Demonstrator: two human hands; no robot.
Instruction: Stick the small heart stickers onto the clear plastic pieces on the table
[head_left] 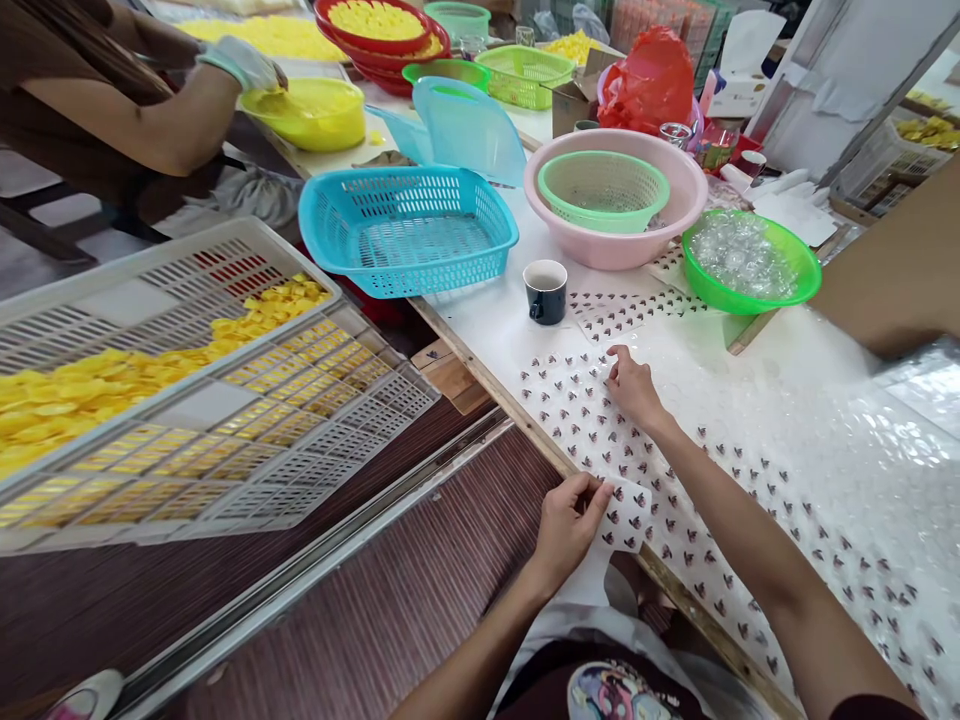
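Note:
My left hand (571, 522) pinches a small white sheet of stickers (627, 515) between thumb and fingers at the table's front edge. The sheet bears several dark, butterfly-like prints. Farther up the table, my right hand (634, 388) has its index finger stretched out and its other fingers partly curled. That fingertip is close to a small dark sticker; whether it touches is not clear. Rows of the same dark stickers (576, 405) lie spread over the white, shiny, dimpled surface (832, 440) around and beneath my right arm. More printed sheets (626, 315) lie beyond my right hand.
A dark mug (545, 292), blue basket (409, 235), pink basin (615, 245) and green bowl of clear pieces (750, 260) stand beyond my hands. Left is a crate (187, 400) of yellow pieces. A co-worker's gloved hand (240, 65) reaches into a yellow basin (311, 115).

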